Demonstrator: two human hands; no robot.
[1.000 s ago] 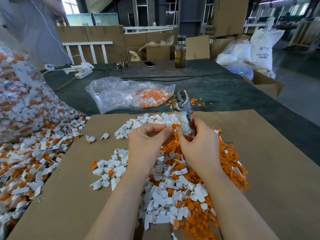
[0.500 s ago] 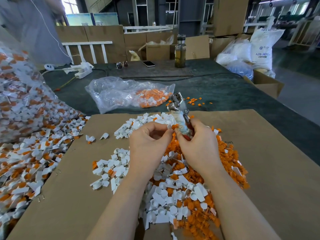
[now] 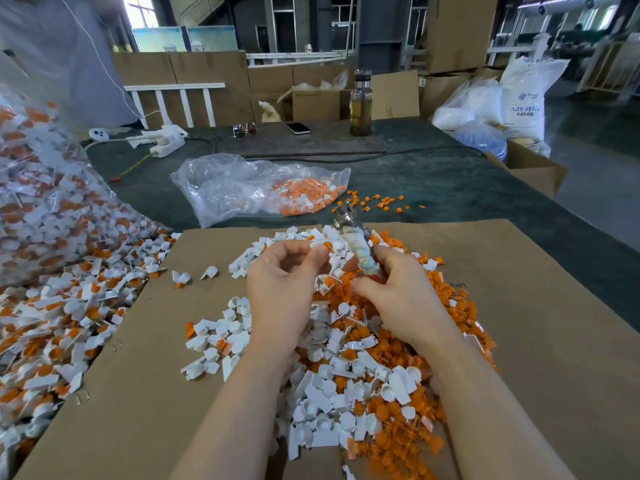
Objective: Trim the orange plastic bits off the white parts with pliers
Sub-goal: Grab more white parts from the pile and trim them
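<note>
My right hand (image 3: 398, 289) grips the pliers (image 3: 356, 245) by their cloth-wrapped handles, with the metal jaws pointing away from me. My left hand (image 3: 280, 282) has its fingers curled, and thumb and forefinger pinch a small white part with an orange bit (image 3: 325, 247) just left of the pliers. Both hands hover over a heap of white parts and cut orange bits (image 3: 346, 358) on a sheet of brown cardboard (image 3: 536, 341).
A big clear bag of untrimmed parts (image 3: 52, 209) spills onto the table at the left. A smaller plastic bag with orange pieces (image 3: 259, 188) lies beyond the cardboard. Farther back stand a bottle (image 3: 361, 105), a phone (image 3: 298, 128), sunglasses, a power strip and cardboard boxes. A person stands at far left.
The pliers have tilted down and left, closer to the heap. My left hand's fingers have opened slightly around the pinched part.
</note>
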